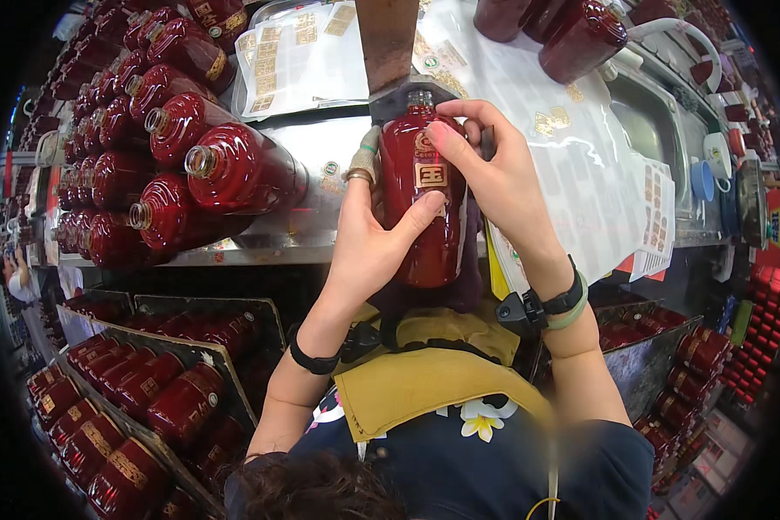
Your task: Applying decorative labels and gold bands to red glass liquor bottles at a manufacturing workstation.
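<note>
Dark hair [321, 490] and a mustard apron [433, 390] come closest to the lens; past them, my 2 hands share a hold on the dark-red glass bottle [400, 182]. My left hand [373, 238] grasps its left flank, with grey finger covers [366, 158] along the side and the thumb laid across the front. My right hand [498, 165] curls at the shoulder, thumb on the upper gold emblem. It sits directly before me, neck pointing away, base near a purple cloth [446, 299]. I'd judge it stiff, fairly heavy, slick on that glossy coat and breakable, best held round the broad body rather than the narrow neck. Just beyond the neck stands a brown metal post [390, 39]. Sticker sheets [312, 74] lie to either side on the steel bench [316, 134], more red bottles [243, 173] crowd the left, and board-sided crates [628, 377] flank me lower down.
</note>
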Demonstrator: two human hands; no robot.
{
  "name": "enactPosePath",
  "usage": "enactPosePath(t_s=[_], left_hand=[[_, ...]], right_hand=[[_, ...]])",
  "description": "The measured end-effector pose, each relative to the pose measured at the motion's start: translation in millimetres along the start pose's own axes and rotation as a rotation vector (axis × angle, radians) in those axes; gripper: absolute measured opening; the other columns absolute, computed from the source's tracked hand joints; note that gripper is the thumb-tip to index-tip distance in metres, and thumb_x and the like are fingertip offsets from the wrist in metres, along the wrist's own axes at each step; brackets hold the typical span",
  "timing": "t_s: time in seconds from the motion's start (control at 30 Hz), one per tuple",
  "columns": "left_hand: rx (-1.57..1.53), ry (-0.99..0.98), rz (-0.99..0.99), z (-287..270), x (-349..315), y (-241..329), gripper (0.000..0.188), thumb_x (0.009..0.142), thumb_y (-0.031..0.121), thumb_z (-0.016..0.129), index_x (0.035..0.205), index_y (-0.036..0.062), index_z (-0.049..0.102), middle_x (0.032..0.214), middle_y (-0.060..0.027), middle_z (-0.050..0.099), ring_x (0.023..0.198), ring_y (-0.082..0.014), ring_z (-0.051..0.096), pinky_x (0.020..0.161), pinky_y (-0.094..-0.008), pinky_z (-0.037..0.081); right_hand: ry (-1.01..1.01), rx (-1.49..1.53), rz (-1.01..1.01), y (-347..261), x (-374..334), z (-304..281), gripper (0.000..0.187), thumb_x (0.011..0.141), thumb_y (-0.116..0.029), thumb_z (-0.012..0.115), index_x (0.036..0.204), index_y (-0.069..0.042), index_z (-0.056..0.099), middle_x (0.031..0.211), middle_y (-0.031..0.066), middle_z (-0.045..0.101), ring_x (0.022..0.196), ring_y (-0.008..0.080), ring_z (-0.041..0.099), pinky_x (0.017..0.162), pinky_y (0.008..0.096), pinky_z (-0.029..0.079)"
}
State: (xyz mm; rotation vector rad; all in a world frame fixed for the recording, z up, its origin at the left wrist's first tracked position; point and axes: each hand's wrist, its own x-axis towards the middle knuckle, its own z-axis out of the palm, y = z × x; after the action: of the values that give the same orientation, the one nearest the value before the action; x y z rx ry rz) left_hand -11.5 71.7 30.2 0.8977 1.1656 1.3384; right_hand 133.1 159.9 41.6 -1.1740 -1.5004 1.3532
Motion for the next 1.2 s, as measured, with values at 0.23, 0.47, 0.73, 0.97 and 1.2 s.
enactPosePath(t_s=[0.23, 0.47, 0.73, 0.97, 1.2], left_hand=[[0.005, -0.007, -0.007, -1, 1, -1, 0.077, 0.092, 0.014, 0.077, 0.152, -0.0032, 0.031, 0.14, -0.0159, 0.054, 0.125, -0.0213, 0.059, 0.105, -0.0367, 0.05], [-0.148, 0.04, -0.023, 5, 0, 6, 0.067, 0.1, 0.015, 0.067, 0.153, -0.0035, 0.031, 0.142, -0.0158, 0.053, 0.126, -0.0208, 0.057, 0.105, -0.0361, 0.049], [-0.164, 0.037, -0.05, 2, 7, 1, 0.063, 0.106, 0.017, 0.058, 0.156, -0.005, 0.027, 0.145, -0.0157, 0.052, 0.129, -0.0193, 0.054, 0.109, -0.0346, 0.045], [-0.143, 0.031, -0.053, 1, 8, 1, 0.066, 0.105, 0.017, 0.059, 0.157, -0.0057, 0.025, 0.147, -0.017, 0.049, 0.131, -0.0199, 0.052, 0.11, -0.035, 0.043], [-0.116, 0.052, -0.089, 0, 7, 1, 0.067, 0.105, 0.016, 0.059, 0.157, -0.0058, 0.025, 0.148, -0.0178, 0.048, 0.133, -0.0201, 0.051, 0.111, -0.0351, 0.042]], right_hand=[[-0.003, -0.042, 0.002, -3, -1, -2, 0.037, 0.09, -0.025, 0.079, 0.112, 0.002, 0.068, 0.079, -0.006, 0.043, 0.071, 0.0047, 0.039, 0.061, 0.0206, 0.036], [-0.006, 0.142, 0.092, -5, -7, -8, 0.035, 0.096, -0.021, 0.072, 0.122, 0.001, 0.065, 0.078, -0.0068, 0.045, 0.072, 0.0027, 0.042, 0.064, 0.0198, 0.036], [-0.017, 0.133, 0.103, 5, -31, -5, 0.057, 0.092, -0.018, 0.078, 0.141, -0.004, 0.054, 0.083, -0.0072, 0.043, 0.074, 0.003, 0.042, 0.066, 0.019, 0.037], [-0.023, 0.098, 0.101, 7, -31, -6, 0.057, 0.091, -0.017, 0.078, 0.141, -0.005, 0.054, 0.083, -0.0072, 0.042, 0.074, 0.0032, 0.041, 0.066, 0.019, 0.036], [-0.033, 0.116, 0.134, 4, -30, -6, 0.057, 0.092, -0.018, 0.078, 0.141, -0.005, 0.053, 0.084, -0.0068, 0.042, 0.075, 0.0034, 0.04, 0.067, 0.0193, 0.036]])
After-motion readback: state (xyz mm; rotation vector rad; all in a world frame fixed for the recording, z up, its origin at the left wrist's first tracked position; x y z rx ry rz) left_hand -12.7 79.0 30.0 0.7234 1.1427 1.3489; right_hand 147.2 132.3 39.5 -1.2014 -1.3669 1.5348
